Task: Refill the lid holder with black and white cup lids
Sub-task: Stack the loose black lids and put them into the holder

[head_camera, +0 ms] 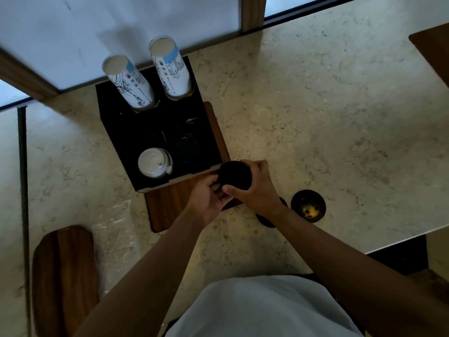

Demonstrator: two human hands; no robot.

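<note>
Marble, pale and speckled, makes up the bench [315,98], which runs back to frosted window panes set in wooden frames. Its right edge falls away near the person's right arm. A black lid holder [136,132] sits on a wooden board [170,205] toward the back left, with two stacks of printed paper cups [170,69] upright in its rear wells and a stack of white lids [154,165] in the front left well; the front right well looks dark and I cannot tell what it contains. Both hands meet just past the holder's front right corner: the right hand [257,188] is clamped around a stack of black lids [234,175], and the left hand [206,200] closes on its near side. A dark round grommet [308,206] lies right of the wrists. Crinkled clear wrap [116,232] and another wooden board [64,278] lie near left. Open marble spreads to the right.
</note>
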